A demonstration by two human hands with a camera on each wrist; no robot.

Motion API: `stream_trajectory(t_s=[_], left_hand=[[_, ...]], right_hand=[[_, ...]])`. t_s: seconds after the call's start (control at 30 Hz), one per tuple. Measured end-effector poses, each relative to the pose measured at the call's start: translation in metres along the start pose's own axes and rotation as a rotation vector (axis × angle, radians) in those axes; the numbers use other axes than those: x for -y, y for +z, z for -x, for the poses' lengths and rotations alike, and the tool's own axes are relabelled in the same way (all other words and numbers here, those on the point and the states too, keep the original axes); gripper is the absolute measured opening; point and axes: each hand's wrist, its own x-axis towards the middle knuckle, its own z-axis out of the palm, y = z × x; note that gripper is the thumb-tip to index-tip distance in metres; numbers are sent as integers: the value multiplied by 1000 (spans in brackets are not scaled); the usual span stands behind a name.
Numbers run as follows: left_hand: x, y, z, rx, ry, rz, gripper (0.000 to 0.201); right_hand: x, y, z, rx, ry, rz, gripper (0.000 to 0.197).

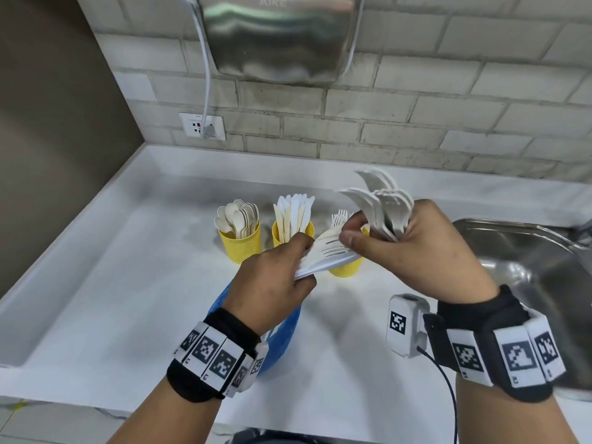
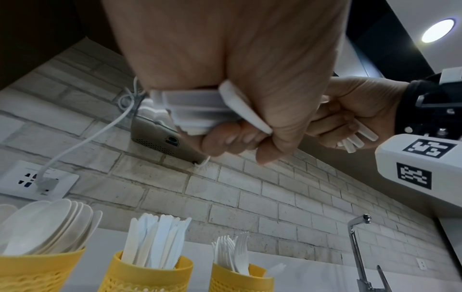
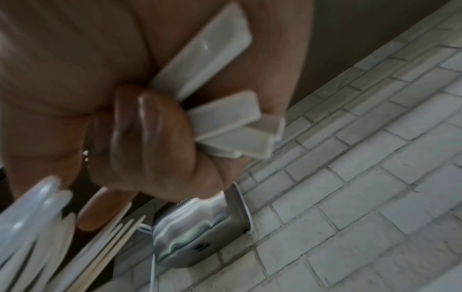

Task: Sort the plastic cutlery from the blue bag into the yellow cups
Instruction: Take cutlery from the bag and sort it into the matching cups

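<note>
Above the white tabletop (image 1: 96, 299), both hands work over a row of three yellow cups, and the middle cup of knives (image 1: 292, 232) serves as the landmark. The left hand (image 1: 272, 280), in front of that cup and nearer the person, has its fingers curled round a fanned bundle of white forks (image 1: 330, 251), held roughly level with the tines pointing toward the other hand, probably so single pieces can be drawn off the end. The right hand (image 1: 407, 251), to the right of the knife cup, clamps a second bunch (image 1: 381, 200) upright by the handles, heads fanned above the fist; the same hand's thumb and forefinger reach to the tips of the left bundle, seemingly to pick one out. Which kind the upright bunch is cannot be told for certain. The spoon cup (image 1: 241, 241) stands just left of the knife cup and the fork cup (image 1: 347, 264) just right of it, partly hidden behind the hands. The blue bag (image 1: 282, 334) lies on the tabletop in front of the knife cup, under the left wrist. A steel sink (image 1: 519, 251) lies well to the right.
</note>
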Motion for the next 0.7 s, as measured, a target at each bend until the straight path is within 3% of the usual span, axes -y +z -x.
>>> stream_trajectory(t_s=[0.1, 0.23, 0.27, 0.4, 0.53, 0.7], left_hand=[[-2, 0, 0, -1, 6, -26, 42], [-4, 0, 1, -18, 15, -46, 41], [-4, 0, 0, -25, 14, -43, 40], [-2, 0, -1, -25, -36, -8, 38], [1, -1, 2, -33, -58, 41, 35], [-5, 3, 0, -31, -43, 116, 30]], right_hand=[[2, 2, 0, 34, 19, 104, 24], [-3, 6, -1, -31, -22, 163, 50], [-5, 7, -2, -57, -49, 171, 51], [-14, 10, -5, -238, -158, 210, 21], [-19, 3, -9, -469, -200, 121, 22], [-21, 8, -10, -429, -149, -86, 18]])
